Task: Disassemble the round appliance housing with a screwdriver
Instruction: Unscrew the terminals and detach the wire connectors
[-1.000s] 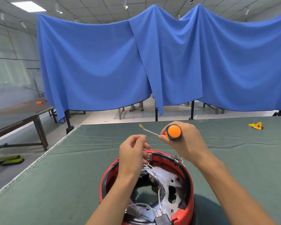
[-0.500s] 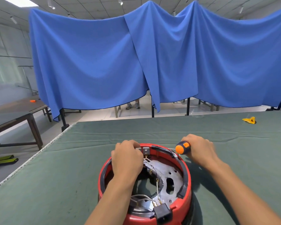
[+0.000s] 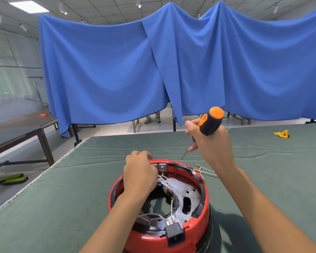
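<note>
The round red appliance housing (image 3: pixel 201 229) stands open side up on the green cloth table, showing a metal plate, loose wires and a black socket at its near rim. My left hand (image 3: pixel 140 175) rests curled over the housing's far left rim, by the small grey terminals; what its fingers hold is hidden. My right hand (image 3: pixel 211 145) is raised above and behind the housing's right side and grips a black and orange screwdriver (image 3: pixel 209 122), handle up, thin shaft slanting down to the left toward the far rim.
Loose white wires with brass ends (image 3: pixel 204 171) lie on the cloth just right of the housing. A yellow object (image 3: pixel 282 134) sits at the far right of the table (image 3: pixel 62 198). Blue curtains hang behind; a dark side table (image 3: pixel 22 128) stands left.
My right hand has lifted the screwdriver from beside the housing rim to well above it, handle now upright. The left hand stays on the far rim. A loose wire now lies beside the housing.
</note>
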Demonstrator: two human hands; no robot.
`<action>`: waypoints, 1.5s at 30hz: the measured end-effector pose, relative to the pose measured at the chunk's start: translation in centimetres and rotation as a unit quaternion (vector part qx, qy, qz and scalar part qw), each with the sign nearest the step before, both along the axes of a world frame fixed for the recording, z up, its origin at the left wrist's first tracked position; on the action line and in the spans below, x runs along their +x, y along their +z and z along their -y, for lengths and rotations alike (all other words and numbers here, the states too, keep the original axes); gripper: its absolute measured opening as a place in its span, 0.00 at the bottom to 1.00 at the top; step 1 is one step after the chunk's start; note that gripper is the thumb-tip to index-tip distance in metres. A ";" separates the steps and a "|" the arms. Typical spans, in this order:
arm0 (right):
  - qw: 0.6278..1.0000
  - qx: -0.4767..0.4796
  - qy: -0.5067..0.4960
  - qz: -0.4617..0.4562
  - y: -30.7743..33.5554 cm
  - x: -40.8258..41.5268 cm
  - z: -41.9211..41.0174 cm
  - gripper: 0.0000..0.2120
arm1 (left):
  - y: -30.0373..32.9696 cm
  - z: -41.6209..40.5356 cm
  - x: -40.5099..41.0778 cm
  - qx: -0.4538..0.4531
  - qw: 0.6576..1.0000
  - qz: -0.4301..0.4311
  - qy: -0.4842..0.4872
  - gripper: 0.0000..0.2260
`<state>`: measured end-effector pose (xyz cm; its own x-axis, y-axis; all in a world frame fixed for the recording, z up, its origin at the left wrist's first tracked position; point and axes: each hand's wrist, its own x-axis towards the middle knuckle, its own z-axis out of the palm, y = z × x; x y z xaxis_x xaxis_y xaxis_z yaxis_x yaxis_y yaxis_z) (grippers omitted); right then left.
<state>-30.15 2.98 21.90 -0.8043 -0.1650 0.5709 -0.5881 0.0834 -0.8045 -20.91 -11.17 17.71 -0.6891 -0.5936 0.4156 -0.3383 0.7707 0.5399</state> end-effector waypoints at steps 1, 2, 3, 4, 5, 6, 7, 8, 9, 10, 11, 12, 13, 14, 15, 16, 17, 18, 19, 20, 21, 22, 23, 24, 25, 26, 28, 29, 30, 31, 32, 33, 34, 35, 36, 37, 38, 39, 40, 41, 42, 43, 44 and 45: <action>1.000 -0.026 0.003 0.010 0.4 0.5 0.1 0.20 | 0.0 -0.1 0.5 -0.022 0.999 0.027 0.003 0.18; 0.999 -0.044 0.002 0.014 0.8 1.1 0.2 0.20 | -0.3 -0.2 1.1 -0.049 0.997 0.056 0.010 0.19; 0.998 -0.063 0.004 0.015 1.2 1.6 0.3 0.21 | -0.6 -0.2 1.7 -0.081 0.993 0.088 0.019 0.20; 0.996 -0.083 0.010 0.016 1.6 2.0 0.4 0.23 | -1.1 -0.2 2.2 -0.111 0.986 0.122 0.025 0.21; 0.995 -0.100 0.017 0.016 1.8 2.4 0.5 0.24 | -1.5 -0.2 2.6 -0.131 0.979 0.152 0.027 0.22; 0.994 -0.110 0.024 0.014 2.0 2.8 0.6 0.23 | -1.7 -0.2 2.7 -0.139 0.974 0.174 0.027 0.22; 0.993 -0.115 0.030 0.011 2.1 3.1 0.7 0.20 | -1.8 -0.2 2.7 -0.142 0.971 0.189 0.025 0.21; 0.992 -0.116 0.039 0.007 2.1 3.4 0.8 0.18 | -1.8 -0.1 2.5 -0.144 0.969 0.199 0.022 0.21; 0.992 -0.117 0.047 0.006 2.0 3.7 0.9 0.15 | -1.7 -0.1 2.3 -0.147 0.967 0.207 0.018 0.21; 0.992 -0.115 0.050 0.004 1.8 3.8 1.0 0.14 | -1.7 0.1 2.1 -0.151 0.966 0.212 0.013 0.21; 0.993 -0.110 0.049 0.001 1.6 3.8 1.0 0.13 | -1.6 0.3 1.9 -0.154 0.965 0.211 0.007 0.21; 0.994 -0.103 0.046 -0.002 1.4 3.7 1.0 0.13 | -1.5 0.6 1.7 -0.153 0.966 0.207 -0.001 0.20; 0.994 -0.098 0.044 -0.003 1.2 3.6 1.0 0.14 | -1.5 1.0 1.5 -0.149 0.968 0.200 -0.009 0.20; 0.994 -0.099 0.042 -0.002 1.0 3.5 1.0 0.14 | -1.4 1.3 1.4 -0.143 0.971 0.192 -0.018 0.20; 0.993 -0.108 0.043 0.002 0.9 3.4 0.9 0.15 | -1.2 1.6 1.3 -0.137 0.973 0.184 -0.025 0.20; 0.991 -0.124 0.046 0.009 0.8 3.4 0.9 0.15 | -1.1 1.8 1.2 -0.132 0.975 0.178 -0.032 0.20; 0.988 -0.143 0.050 0.018 0.7 3.4 0.9 0.15 | -1.0 2.0 1.1 -0.127 0.976 0.173 -0.038 0.20; 0.985 -0.161 0.054 0.024 0.6 3.5 1.0 0.14 | -0.9 2.1 1.1 -0.120 0.977 0.169 -0.040 0.20; 0.982 -0.176 0.058 0.031 0.4 3.5 1.1 0.14 | -0.8 2.2 1.0 -0.112 0.979 0.165 -0.041 0.20; 0.980 -0.187 0.060 0.036 0.2 3.5 1.1 0.13 | -0.6 2.3 0.9 -0.108 0.980 0.162 -0.041 0.21; 0.978 -0.195 0.061 0.042 0.0 3.5 1.2 0.12 | -0.5 2.4 0.7 -0.109 0.980 0.160 -0.041 0.20; 0.977 -0.201 0.061 0.046 -0.2 3.4 1.3 0.11 | -0.5 2.4 0.5 -0.113 0.980 0.158 -0.039 0.19; 0.976 -0.205 0.061 0.048 -0.5 3.4 1.4 0.11 | -0.5 2.4 0.3 -0.117 0.981 0.153 -0.035 0.18; 0.975 -0.208 0.061 0.046 -0.7 3.3 1.4 0.11 | -0.7 2.4 0.1 -0.117 0.982 0.146 -0.030 0.16; 0.975 -0.210 0.063 0.042 -1.0 3.2 1.5 0.11 | -0.8 2.5 0.0 -0.115 0.983 0.139 -0.028 0.16; 0.974 -0.212 0.064 0.040 -1.1 3.1 1.6 0.11 | -0.8 2.5 -0.1 -0.110 0.985 0.132 -0.029 0.16; 0.974 -0.215 0.065 0.037 -1.4 2.9 1.7 0.11 | -1.0 2.6 0.0 -0.098 0.987 0.122 -0.037 0.15; 0.973 -0.218 0.065 0.035 -1.4 2.8 1.9 0.11 | -1.0 2.8 0.1 -0.096 0.987 0.120 -0.042 0.15; 0.973 -0.221 0.065 0.032 -1.3 2.7 1.8 0.11 | -1.0 2.7 0.1 -0.100 0.986 0.124 -0.047 0.15; 0.972 -0.223 0.064 0.029 -1.3 2.7 1.8 0.11 | -1.0 2.6 0.2 -0.108 0.984 0.129 -0.051 0.15; 0.972 -0.224 0.064 0.026 -1.3 2.5 1.8 0.12 | -1.1 2.6 0.2 -0.117 0.983 0.134 -0.053 0.15; 0.972 -0.223 0.064 0.024 -1.3 2.5 1.9 0.12 | -1.1 2.6 0.2 -0.124 0.981 0.140 -0.053 0.15; 0.973 -0.222 0.063 0.024 -1.4 2.5 1.9 0.12 | -1.1 2.5 0.2 -0.129 0.979 0.147 -0.053 0.15; 0.973 -0.220 0.063 0.024 -1.4 2.4 2.0 0.12 | -1.2 2.5 0.2 -0.133 0.978 0.153 -0.051 0.15; 0.974 -0.216 0.063 0.023 -1.3 2.3 2.0 0.12 | -1.2 2.4 0.2 -0.139 0.976 0.159 -0.050 0.16; 0.975 -0.212 0.063 0.023 -1.3 2.3 2.1 0.11 | -1.3 2.4 0.1 -0.146 0.974 0.165 -0.049 0.16; 0.975 -0.210 0.065 0.022 -1.2 2.2 2.2 0.11 | -1.4 2.4 0.1 -0.152 0.972 0.171 -0.050 0.16; 0.975 -0.211 0.065 0.020 -1.2 2.2 2.4 0.12 | -1.5 2.3 0.1 -0.156 0.971 0.175 -0.051 0.16; 0.974 -0.215 0.063 0.019 -1.2 2.2 2.5 0.12 | -1.5 2.2 0.1 -0.157 0.970 0.178 -0.054 0.16; 0.973 -0.222 0.058 0.019 -1.1 2.2 2.8 0.12 | -1.5 2.2 0.1 -0.158 0.970 0.179 -0.057 0.16; 0.972 -0.227 0.052 0.022 -1.0 2.1 3.1 0.11 | -1.4 2.2 0.2 -0.157 0.969 0.180 -0.060 0.17; 0.972 -0.228 0.045 0.024 -0.8 2.1 3.4 0.11 | -1.4 2.2 0.2 -0.157 0.969 0.181 -0.062 0.17; 0.973 -0.224 0.039 0.026 -0.6 1.9 3.6 0.10 | -1.4 2.2 0.2 -0.157 0.969 0.181 -0.063 0.17; 0.975 -0.217 0.037 0.026 -0.2 1.7 3.9 0.10 | -1.4 2.3 0.2 -0.158 0.969 0.181 -0.064 0.17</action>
<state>-28.43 -0.94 21.69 -0.8290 0.0253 0.5587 -0.5373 -0.3130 -0.7831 -20.73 -13.43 16.30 -0.8835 -0.3761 0.2793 -0.3520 0.9264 0.1340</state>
